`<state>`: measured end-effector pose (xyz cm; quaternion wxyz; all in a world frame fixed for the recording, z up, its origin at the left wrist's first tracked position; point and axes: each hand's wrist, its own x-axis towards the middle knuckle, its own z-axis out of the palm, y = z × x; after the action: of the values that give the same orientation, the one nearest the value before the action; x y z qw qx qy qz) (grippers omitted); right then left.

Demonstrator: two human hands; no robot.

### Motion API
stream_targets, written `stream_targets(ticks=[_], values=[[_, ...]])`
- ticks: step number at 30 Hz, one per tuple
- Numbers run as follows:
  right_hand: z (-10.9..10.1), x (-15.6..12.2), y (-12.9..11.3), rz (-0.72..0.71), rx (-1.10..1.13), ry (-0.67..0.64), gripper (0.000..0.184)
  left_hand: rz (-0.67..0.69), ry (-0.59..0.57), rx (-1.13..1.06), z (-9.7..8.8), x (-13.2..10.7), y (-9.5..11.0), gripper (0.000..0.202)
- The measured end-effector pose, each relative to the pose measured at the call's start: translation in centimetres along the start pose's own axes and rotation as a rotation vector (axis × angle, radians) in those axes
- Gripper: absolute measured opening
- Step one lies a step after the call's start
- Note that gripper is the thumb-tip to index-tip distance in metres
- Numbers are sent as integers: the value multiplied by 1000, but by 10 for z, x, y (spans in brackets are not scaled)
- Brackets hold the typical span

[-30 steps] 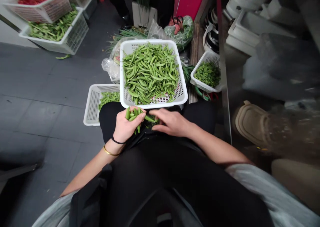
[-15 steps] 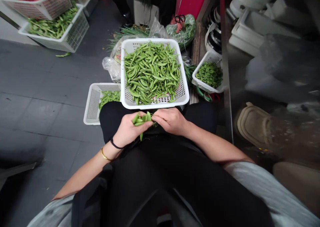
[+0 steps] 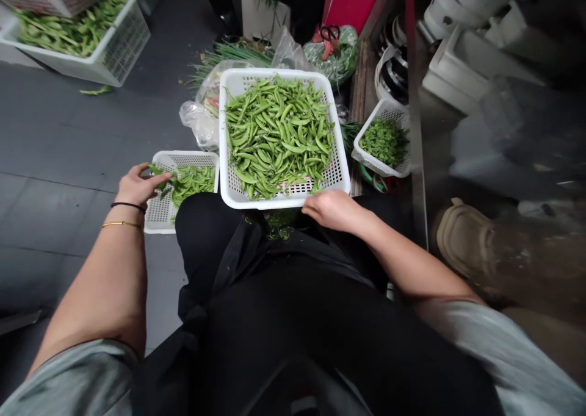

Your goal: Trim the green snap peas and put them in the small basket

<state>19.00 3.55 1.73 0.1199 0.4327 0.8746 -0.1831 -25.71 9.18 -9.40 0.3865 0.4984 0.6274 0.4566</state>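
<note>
On my lap rests a large white basket (image 3: 284, 204) heaped with green pea pods (image 3: 279, 132). My right hand (image 3: 333, 210) grips its near rim toward the right corner, fingers curled at the edge. Out to the left, my left hand (image 3: 140, 185) is over a smaller white basket (image 3: 158, 215) on the floor, thumb and fingers apart. A few loose pods (image 3: 163, 186) are just beyond its fingertips, above more pods (image 3: 196, 181) in that basket. Thin green trimmings (image 3: 280, 234) lie between my legs, below the large basket's near edge.
A basket of leafy greens (image 3: 384, 141) stands at right beside a metal edge (image 3: 419, 178). Stacked baskets (image 3: 116, 56) of greens are at upper left. Behind the large basket lie green stalks (image 3: 242, 51), plastic bags (image 3: 201, 126) and scissors (image 3: 329, 35).
Both hands were together over my lap, the left holding several pods. My left hand has moved left over the small basket, its fingers now apart; my right has moved to the large basket's rim.
</note>
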Motion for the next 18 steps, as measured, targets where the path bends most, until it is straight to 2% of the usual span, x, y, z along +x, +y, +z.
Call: stream_targets(ticks=[2,3,5,6,9,11,13,15,18], values=[[-12,34,-14,-18,0,132,33,-31,110,31,-1,5,-5,27],[-14,55,-21,-39,5,157,35,-54,193,30,2,4,-1,27],[-11,100,-32,-40,-22,154,40,-66,299,-8,13,-9,21,23],[-6,121,-36,-21,-40,109,42,-70,303,-41,21,-21,37,19],[6,159,-39,-16,-50,-13,33,-24,127,-145,51,-66,87,14],[8,159,-34,-22,-47,-22,30,-40,-28,-171,73,-97,110,19],[6,142,-27,-36,-34,9,34,-154,-185,-223,97,-118,120,24],[4,116,-23,-55,-13,79,37,-293,-284,-327,122,-128,120,33],[6,79,-25,-61,-6,214,37,-462,-381,-479,158,-124,115,41]])
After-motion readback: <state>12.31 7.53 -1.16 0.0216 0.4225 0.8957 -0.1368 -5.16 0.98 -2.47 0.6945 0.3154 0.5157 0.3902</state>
